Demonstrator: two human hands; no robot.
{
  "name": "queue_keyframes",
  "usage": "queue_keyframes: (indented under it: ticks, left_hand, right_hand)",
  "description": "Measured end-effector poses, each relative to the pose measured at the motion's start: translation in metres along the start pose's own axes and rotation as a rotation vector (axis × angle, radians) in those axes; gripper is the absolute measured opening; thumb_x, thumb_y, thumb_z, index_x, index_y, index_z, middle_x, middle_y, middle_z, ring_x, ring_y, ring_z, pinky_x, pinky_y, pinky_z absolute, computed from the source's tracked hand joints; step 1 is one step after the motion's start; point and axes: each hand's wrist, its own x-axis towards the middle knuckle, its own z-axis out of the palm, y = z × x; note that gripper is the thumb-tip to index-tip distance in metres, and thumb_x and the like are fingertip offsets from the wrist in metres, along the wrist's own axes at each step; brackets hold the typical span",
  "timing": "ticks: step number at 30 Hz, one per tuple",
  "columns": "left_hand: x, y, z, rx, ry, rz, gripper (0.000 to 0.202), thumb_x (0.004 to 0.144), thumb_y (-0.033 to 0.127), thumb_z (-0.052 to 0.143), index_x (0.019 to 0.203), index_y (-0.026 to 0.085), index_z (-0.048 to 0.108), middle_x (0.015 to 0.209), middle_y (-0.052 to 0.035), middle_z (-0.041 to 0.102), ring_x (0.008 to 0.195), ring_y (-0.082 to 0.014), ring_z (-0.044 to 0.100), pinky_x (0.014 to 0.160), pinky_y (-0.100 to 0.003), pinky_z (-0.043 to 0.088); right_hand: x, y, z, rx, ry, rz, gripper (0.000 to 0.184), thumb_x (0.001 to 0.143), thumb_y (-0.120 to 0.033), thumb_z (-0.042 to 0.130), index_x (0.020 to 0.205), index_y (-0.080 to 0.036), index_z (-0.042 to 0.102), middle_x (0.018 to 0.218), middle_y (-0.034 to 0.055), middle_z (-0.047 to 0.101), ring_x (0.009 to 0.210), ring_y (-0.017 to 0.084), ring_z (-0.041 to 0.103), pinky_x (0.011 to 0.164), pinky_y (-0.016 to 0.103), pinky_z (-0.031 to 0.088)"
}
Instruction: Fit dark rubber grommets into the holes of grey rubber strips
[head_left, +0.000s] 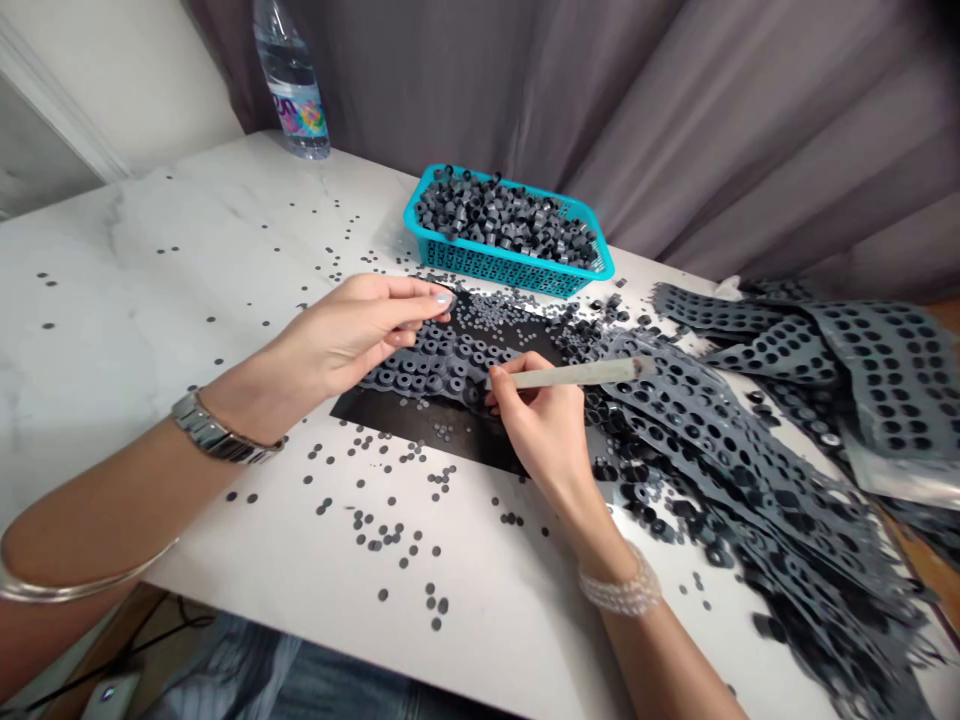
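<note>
My right hand (544, 420) grips a slim, pale stick-like tool (592, 374), its front end at a grey moulded rubber sheet (427, 372) with rows of raised rings. This sheet lies on a black mat (465, 428). Over the sheet's far left side, my left hand (367, 325) has its thumb and fingers pinched together; whatever is between them is too small to make out. Small grey discs (491, 312) are heaped on the mat beyond the sheet, and more are scattered over the white table (300, 560).
A turquoise basket (495, 262) full of small grey rubber pieces stands behind the mat. Perforated grey sheets (720, 420) and loose black pieces pile up at right, with another perforated sheet (892, 370) beyond. A water bottle (296, 95) stands at the back left before a grey curtain (465, 80).
</note>
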Motion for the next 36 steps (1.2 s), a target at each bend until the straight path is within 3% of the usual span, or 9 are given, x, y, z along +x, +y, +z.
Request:
queue_keyframes:
  ticks: [8, 11, 16, 21, 26, 30, 33, 36]
  left_hand:
    - [0.004, -0.012, 0.01, -0.515, -0.228, -0.312, 0.003, 0.08, 0.018, 0.068, 0.082, 0.017, 0.07, 0.095, -0.0077, 0.065, 0.073, -0.0097, 0.055, 0.057, -0.024, 0.042]
    - [0.003, -0.012, 0.013, -0.621, -0.277, -0.371, 0.005, 0.082, 0.014, 0.064, 0.082, 0.016, 0.069, 0.095, -0.0083, 0.066, 0.081, -0.0111, 0.058, 0.062, -0.023, 0.045]
    - [-0.001, -0.01, 0.016, -0.668, -0.262, -0.445, 0.007, 0.085, 0.012, 0.061, 0.081, 0.015, 0.067, 0.094, -0.0093, 0.069, 0.084, -0.0126, 0.061, 0.072, -0.026, 0.048]
    - [-0.004, -0.008, 0.02, -0.735, -0.262, -0.467, 0.008, 0.086, 0.014, 0.061, 0.08, 0.014, 0.066, 0.09, -0.0079, 0.069, 0.081, -0.0108, 0.061, 0.07, -0.021, 0.047]
    - [-0.007, -0.007, 0.021, -0.756, -0.246, -0.476, 0.005, 0.083, 0.011, 0.06, 0.081, 0.01, 0.064, 0.092, -0.0135, 0.07, 0.08, -0.0118, 0.061, 0.069, -0.021, 0.048]
    - [-0.005, -0.006, 0.019, -0.86, -0.213, -0.511, 0.011, 0.079, 0.008, 0.049, 0.073, 0.009, 0.059, 0.089, -0.0174, 0.065, 0.082, -0.0174, 0.063, 0.064, -0.023, 0.05]
    - [-0.003, -0.008, 0.019, -0.837, -0.188, -0.494, 0.015, 0.082, 0.014, 0.05, 0.067, 0.012, 0.053, 0.076, -0.0091, 0.058, 0.068, -0.0118, 0.057, 0.053, -0.019, 0.043]
    - [-0.004, -0.009, 0.021, -0.599, -0.19, -0.374, 0.01, 0.085, 0.015, 0.054, 0.076, 0.013, 0.058, 0.073, -0.0022, 0.053, 0.058, -0.0062, 0.046, 0.047, -0.017, 0.033]
  right_hand:
    - [0.005, 0.012, -0.019, -0.142, 0.128, 0.001, 0.019, 0.086, -0.031, 0.054, 0.069, -0.021, 0.055, 0.06, 0.0004, 0.061, 0.055, 0.016, 0.056, 0.055, 0.027, 0.04]
    - [0.006, 0.015, -0.022, -0.169, 0.134, 0.012, 0.021, 0.087, -0.032, 0.054, 0.069, -0.021, 0.055, 0.06, 0.0002, 0.061, 0.054, 0.016, 0.055, 0.055, 0.027, 0.038]
    - [0.006, 0.016, -0.023, -0.157, 0.133, 0.017, 0.021, 0.087, -0.033, 0.055, 0.07, -0.021, 0.056, 0.061, 0.0003, 0.062, 0.055, 0.016, 0.055, 0.055, 0.027, 0.038]
    - [0.004, 0.014, -0.024, -0.146, 0.165, 0.015, 0.021, 0.087, -0.033, 0.056, 0.069, -0.021, 0.056, 0.062, 0.0005, 0.062, 0.058, 0.017, 0.056, 0.058, 0.028, 0.038]
    - [0.002, 0.009, -0.024, -0.08, 0.195, -0.001, 0.024, 0.087, -0.035, 0.057, 0.068, -0.021, 0.057, 0.061, -0.0003, 0.061, 0.059, 0.016, 0.055, 0.06, 0.028, 0.04]
    - [-0.002, 0.003, -0.022, 0.148, 0.081, 0.091, 0.022, 0.086, -0.036, 0.059, 0.07, -0.02, 0.058, 0.063, 0.0, 0.063, 0.061, 0.016, 0.059, 0.06, 0.028, 0.044]
    - [-0.003, 0.001, -0.02, 0.24, -0.053, 0.151, 0.02, 0.084, -0.035, 0.061, 0.071, -0.02, 0.058, 0.063, 0.0, 0.064, 0.061, 0.016, 0.061, 0.06, 0.027, 0.045]
    - [-0.004, 0.001, -0.019, 0.184, -0.11, 0.148, 0.021, 0.085, -0.034, 0.06, 0.07, -0.019, 0.058, 0.062, 0.0001, 0.064, 0.061, 0.016, 0.061, 0.06, 0.027, 0.044]
